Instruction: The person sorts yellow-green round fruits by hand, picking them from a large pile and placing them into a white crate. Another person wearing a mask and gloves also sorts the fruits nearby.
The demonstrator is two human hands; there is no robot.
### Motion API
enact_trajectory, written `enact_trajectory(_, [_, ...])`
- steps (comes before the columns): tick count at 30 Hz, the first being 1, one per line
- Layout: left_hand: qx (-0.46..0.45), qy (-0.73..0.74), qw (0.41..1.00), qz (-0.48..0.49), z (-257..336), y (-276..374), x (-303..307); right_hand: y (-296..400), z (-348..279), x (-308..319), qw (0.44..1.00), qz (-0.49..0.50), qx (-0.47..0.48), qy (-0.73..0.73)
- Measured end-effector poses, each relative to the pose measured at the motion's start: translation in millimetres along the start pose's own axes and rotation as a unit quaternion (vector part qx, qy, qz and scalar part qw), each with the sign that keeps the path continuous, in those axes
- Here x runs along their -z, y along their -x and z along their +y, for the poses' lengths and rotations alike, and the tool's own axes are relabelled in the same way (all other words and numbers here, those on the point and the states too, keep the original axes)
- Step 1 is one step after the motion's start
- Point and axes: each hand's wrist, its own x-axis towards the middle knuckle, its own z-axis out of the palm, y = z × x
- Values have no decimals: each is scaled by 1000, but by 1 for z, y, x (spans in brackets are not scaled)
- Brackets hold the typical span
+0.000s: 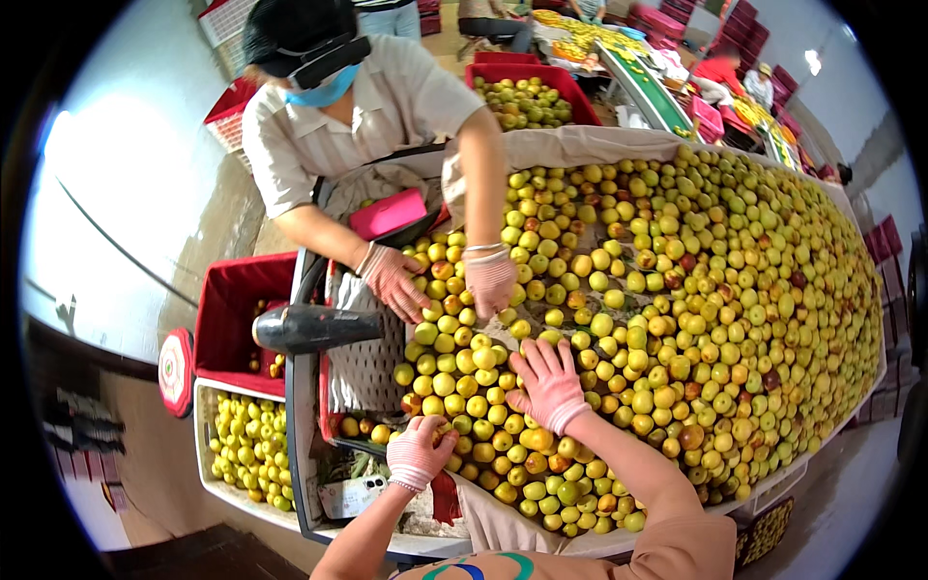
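Observation:
A broad heap of yellow-green jujube-like fruits [754, 319], some with red-brown patches, fills a cloth-lined sorting table. Both my hands wear pink-and-white striped gloves. My left hand [422, 451] is at the table's near edge, its fingers curled around a fruit [439, 433] that is partly hidden by them. To the right and farther in, my right hand [549, 386] lies palm down on the fruits with its fingers spread. Across from me, a co-worker's two gloved hands [490, 281] touch the fruits near a perforated tray [366, 362].
A black blower-like nozzle [319, 329] juts over the tray. At the left stand a red-lined crate [239, 319] and a white crate [206, 464] of fruits. A phone [353, 496] lies at the near left corner; a pink box [388, 214] is beside the co-worker [362, 116].

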Motion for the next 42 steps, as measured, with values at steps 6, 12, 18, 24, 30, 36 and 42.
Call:
enact_trajectory(6, [-21, -16, 1000, 14, 1, 4, 5, -41, -35, 11, 987, 36, 103, -115])
enact_trajectory(12, [-29, -10, 999, 32, -1, 3, 2, -208, -39, 10, 999, 18, 39, -20])
enact_trajectory(18, [-19, 8, 998, 54, -2, 3, 3, -278, -17, -2, 987, -103, -124, -21])
enact_trajectory(24, [-12, 13, 998, 58, -4, 4, 2, -274, -17, 9, 972, -208, -90, 67])
enact_trajectory(30, [-26, -2, 998, 60, -2, 2, 1, -232, -13, -16, 988, -104, -11, 117])
enact_trajectory(36, [-25, -9, 999, 40, -4, 2, 0, -120, 21, 12, 992, 104, 45, -59])
enact_trajectory(42, [-12, 4, 1000, 28, -3, 6, 3, 45, -51, 39, 934, 29, 138, -328])
